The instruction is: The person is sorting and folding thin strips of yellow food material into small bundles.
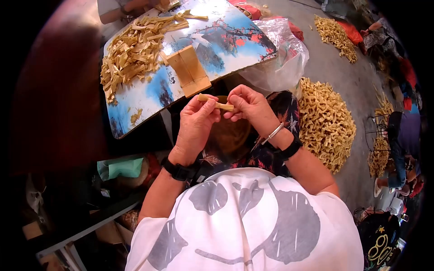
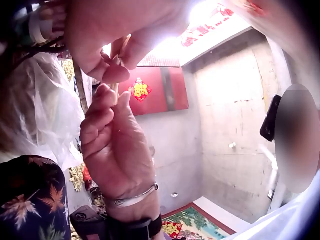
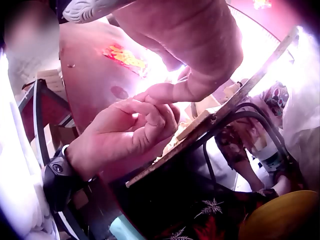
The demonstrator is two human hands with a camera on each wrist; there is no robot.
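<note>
In front of the lap, both hands hold a short pale-yellow strip between them. My left hand pinches its left end between thumb and fingers, and that end flares out past the fingertips. The other end is pinched by my right hand, with the wrist's silver bracelet below. In the left wrist view the strip shows as a narrow band between the fingers. The right wrist view has the left hand and right hand meeting, with the fingers hiding most of the strip.
A painted table ahead bears a heap of loose yellow strips and a wooden stand near its edge. Below the hands sits a round brown basin. A large pile of knotted pieces and a clear plastic bag lie right.
</note>
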